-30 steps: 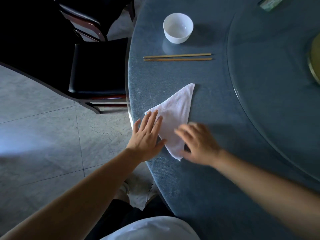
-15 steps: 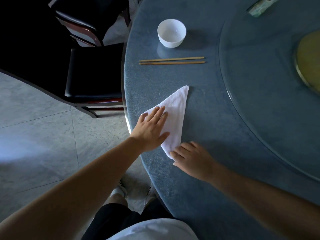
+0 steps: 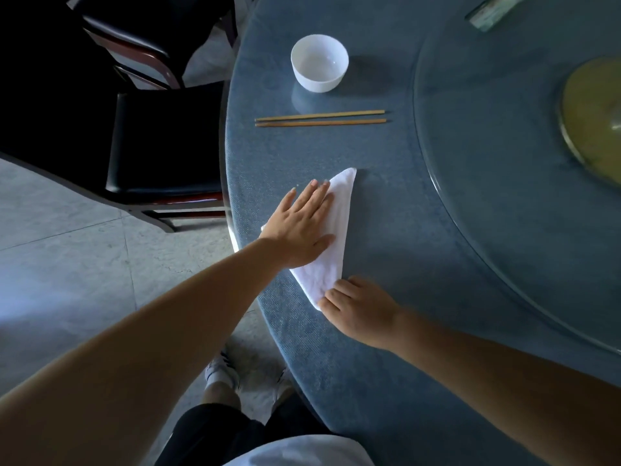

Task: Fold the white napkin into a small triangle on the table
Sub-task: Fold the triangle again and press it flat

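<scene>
A white napkin (image 3: pixel 337 230) lies folded in a narrow triangle near the left edge of the round blue table (image 3: pixel 386 210), its long tip pointing away from me. My left hand (image 3: pixel 302 227) rests flat on the napkin's left half, fingers spread and stretched forward. My right hand (image 3: pixel 361 309) sits at the near corner, fingertips pressing down on that tip. Neither hand grips the cloth; both press it onto the table.
Beyond the napkin lie a pair of wooden chopsticks (image 3: pixel 321 117) and a white bowl (image 3: pixel 319 63). A glass turntable (image 3: pixel 487 183) with a brass plate (image 3: pixel 593 119) fills the right. A dark chair (image 3: pixel 164 139) stands left of the table edge.
My left hand has slid forward along the napkin toward its far tip. My right hand drew back to the near corner and stays pressed there. The triangle looks narrower.
</scene>
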